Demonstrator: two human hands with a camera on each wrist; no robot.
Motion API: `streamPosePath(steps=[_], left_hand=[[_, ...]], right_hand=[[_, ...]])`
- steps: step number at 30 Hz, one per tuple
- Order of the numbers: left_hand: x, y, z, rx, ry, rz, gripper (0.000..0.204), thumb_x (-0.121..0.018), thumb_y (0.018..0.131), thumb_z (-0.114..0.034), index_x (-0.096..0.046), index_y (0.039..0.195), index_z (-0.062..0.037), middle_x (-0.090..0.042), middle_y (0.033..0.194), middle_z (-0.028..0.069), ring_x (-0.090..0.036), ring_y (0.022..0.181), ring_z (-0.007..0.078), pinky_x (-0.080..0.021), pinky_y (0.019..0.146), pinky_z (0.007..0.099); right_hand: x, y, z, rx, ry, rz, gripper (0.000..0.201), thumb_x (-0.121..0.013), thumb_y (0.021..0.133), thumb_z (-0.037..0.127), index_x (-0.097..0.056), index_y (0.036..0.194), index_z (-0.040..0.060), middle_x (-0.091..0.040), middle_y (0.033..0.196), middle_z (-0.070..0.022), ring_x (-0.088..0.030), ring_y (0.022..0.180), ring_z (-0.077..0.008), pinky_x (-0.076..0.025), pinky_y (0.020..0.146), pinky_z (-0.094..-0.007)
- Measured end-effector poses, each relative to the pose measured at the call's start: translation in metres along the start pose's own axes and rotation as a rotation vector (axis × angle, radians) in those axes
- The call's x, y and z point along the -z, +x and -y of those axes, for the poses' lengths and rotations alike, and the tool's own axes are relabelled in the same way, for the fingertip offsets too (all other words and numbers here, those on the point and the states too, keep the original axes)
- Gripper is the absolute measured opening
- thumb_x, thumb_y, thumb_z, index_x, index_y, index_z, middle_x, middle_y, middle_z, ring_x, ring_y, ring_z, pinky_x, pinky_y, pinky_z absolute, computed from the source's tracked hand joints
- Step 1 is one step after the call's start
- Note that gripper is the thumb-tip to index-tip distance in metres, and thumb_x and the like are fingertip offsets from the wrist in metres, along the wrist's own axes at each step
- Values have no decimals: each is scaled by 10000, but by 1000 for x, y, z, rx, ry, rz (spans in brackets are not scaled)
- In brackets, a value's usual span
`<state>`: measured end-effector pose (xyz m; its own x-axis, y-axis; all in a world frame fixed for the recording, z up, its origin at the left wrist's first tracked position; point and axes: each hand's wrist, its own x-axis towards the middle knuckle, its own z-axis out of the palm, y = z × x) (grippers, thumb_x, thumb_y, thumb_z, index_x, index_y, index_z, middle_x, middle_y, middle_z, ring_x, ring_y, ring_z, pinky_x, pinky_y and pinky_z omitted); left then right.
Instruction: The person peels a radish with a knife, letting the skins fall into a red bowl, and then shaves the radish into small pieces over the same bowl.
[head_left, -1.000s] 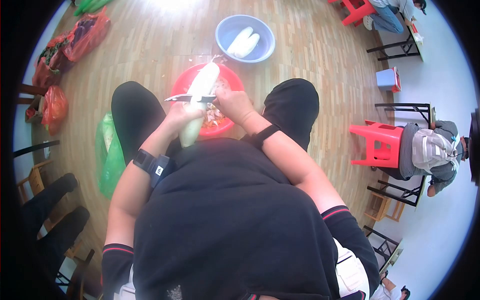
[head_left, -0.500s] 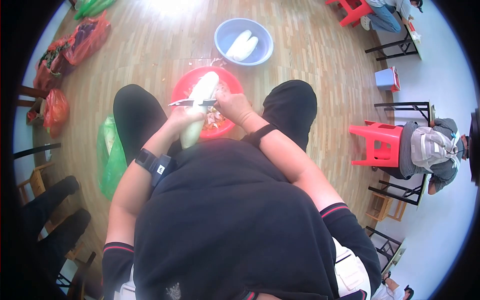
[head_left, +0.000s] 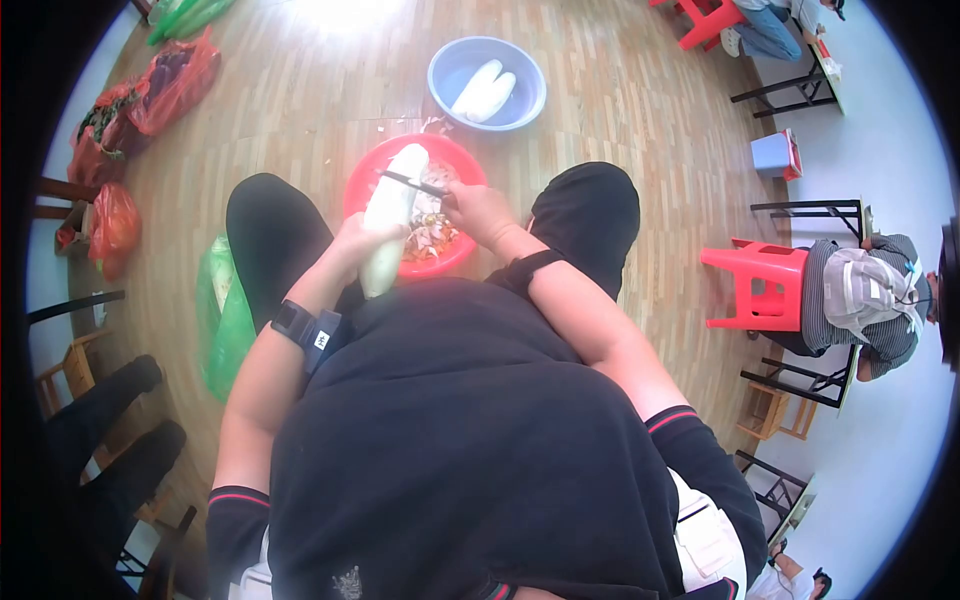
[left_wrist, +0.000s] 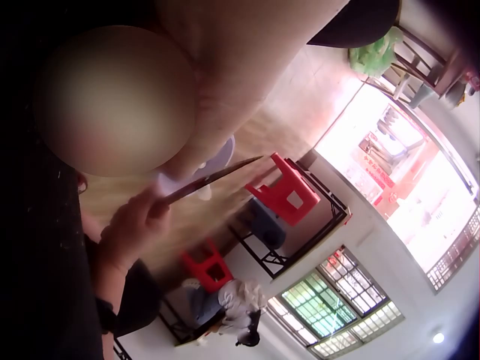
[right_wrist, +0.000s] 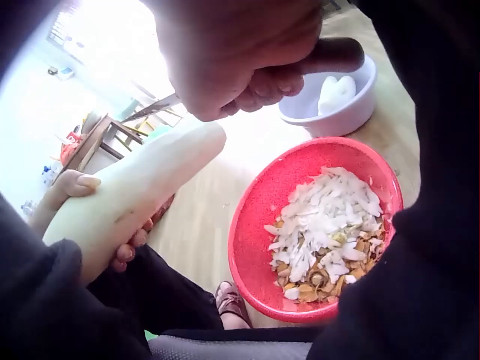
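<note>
My left hand [head_left: 362, 240] grips a long white radish [head_left: 392, 205] near its lower half, thumb on top and fingers curled beneath. The radish slants upward over the red basin [right_wrist: 247, 255]. In my right hand [head_left: 482, 210] is a knife [head_left: 410, 182], its dark blade crossing above the radish's upper part in the head view. From the right wrist, the blade [right_wrist: 152, 107] shows just beyond the radish's rounded end, below the curled fingers. White peelings [right_wrist: 322, 217] lie over orange-brown scraps inside the basin.
Beyond the red basin stands a blue basin [head_left: 440, 78] with two peeled white radishes [head_left: 485, 95]. A green bag [head_left: 222, 330] lies beside the left leg, red bags [head_left: 175, 85] further left. Red stools [head_left: 765, 285], tables and seated people line the right side.
The knife has come up off the radish's middle toward its far end and turned to another slant. My right hand has shifted slightly right; the left keeps its grip on the radish.
</note>
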<state>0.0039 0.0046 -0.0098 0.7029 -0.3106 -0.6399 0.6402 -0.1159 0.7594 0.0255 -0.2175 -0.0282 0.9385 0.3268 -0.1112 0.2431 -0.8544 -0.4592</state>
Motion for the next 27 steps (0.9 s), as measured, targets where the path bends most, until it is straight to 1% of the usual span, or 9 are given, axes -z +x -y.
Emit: streamPosePath(steps=[2, 7, 11, 13, 17, 20, 22, 26, 27], left_hand=[[-1, 1, 0, 13, 20, -23, 421, -700, 736, -179, -551, 1079, 17, -615, 925, 105, -596, 802, 169, -485, 684, 304], [-3, -3, -1, -79, -42, 32, 409, -669, 744, -167, -537, 1089, 10, -605, 916, 90, -591, 796, 163, -483, 686, 298], [-3, -4, -4, -94, -25, 47, 418, -654, 743, -163, -525, 1104, 4, -597, 922, 88, -588, 793, 161, -482, 689, 294], [-4, -5, -4, -120, -42, 53, 429, -648, 740, -161, -517, 1116, -2, -591, 923, 85, -585, 795, 160, -482, 686, 293], [-4, -5, -5, -111, -37, 57, 429, -647, 739, -162, -514, 1114, -3, -589, 927, 82, -584, 799, 159, -481, 687, 289], [-7, -5, -6, -132, -21, 2, 337, -645, 737, -149, -553, 1028, -5, -588, 878, 69, -574, 765, 152, -472, 663, 301], [-7, -4, -5, -145, -30, 9, 339, -652, 737, -155, -552, 1024, -6, -587, 873, 70, -575, 762, 151, -471, 652, 302], [-8, -8, -8, -93, -66, 18, 339, -658, 740, -163, -551, 1018, -3, -587, 874, 73, -574, 755, 145, -468, 643, 296], [-7, -9, -8, -83, -73, 39, 335, -657, 744, -163, -550, 1016, 0, -588, 874, 73, -573, 751, 142, -466, 643, 291]], right_hand=[[-2, 1, 9, 42, -1, 8, 180, -536, 824, 259, -550, 807, 81, -615, 715, -148, -611, 688, -329, -471, 627, -439], [-2, 1, 21, 174, 12, -44, 182, -556, 801, 254, -557, 775, 74, -613, 701, -132, -615, 671, -308, -479, 611, -422], [-1, 3, 22, 150, 14, -36, 182, -562, 796, 253, -558, 765, 73, -616, 697, -124, -618, 667, -304, -482, 606, -419], [-2, 4, 22, 201, 11, -42, 168, -574, 787, 244, -561, 776, 76, -618, 696, -119, -621, 666, -302, -486, 603, -416], [-7, 7, 20, 165, -29, -63, 160, -583, 782, 234, -557, 790, 76, -623, 699, -112, -623, 677, -304, -488, 604, -410], [-8, 10, 18, 83, -97, -42, 152, -590, 776, 220, -553, 811, 77, -628, 712, -108, -625, 688, -307, -497, 600, -411], [-14, 14, 12, 393, -113, -494, 160, -579, 783, 220, -547, 832, 71, -632, 724, -102, -625, 674, -307, -505, 592, -416], [-9, 12, 8, 250, -169, -374, 183, -623, 773, 273, -592, 796, 94, -632, 814, -92, -632, 761, -241, -503, 607, -402], [-6, 13, 6, 125, -143, -270, 182, -620, 777, 270, -590, 821, 96, -633, 824, -87, -635, 761, -237, -508, 602, -393]])
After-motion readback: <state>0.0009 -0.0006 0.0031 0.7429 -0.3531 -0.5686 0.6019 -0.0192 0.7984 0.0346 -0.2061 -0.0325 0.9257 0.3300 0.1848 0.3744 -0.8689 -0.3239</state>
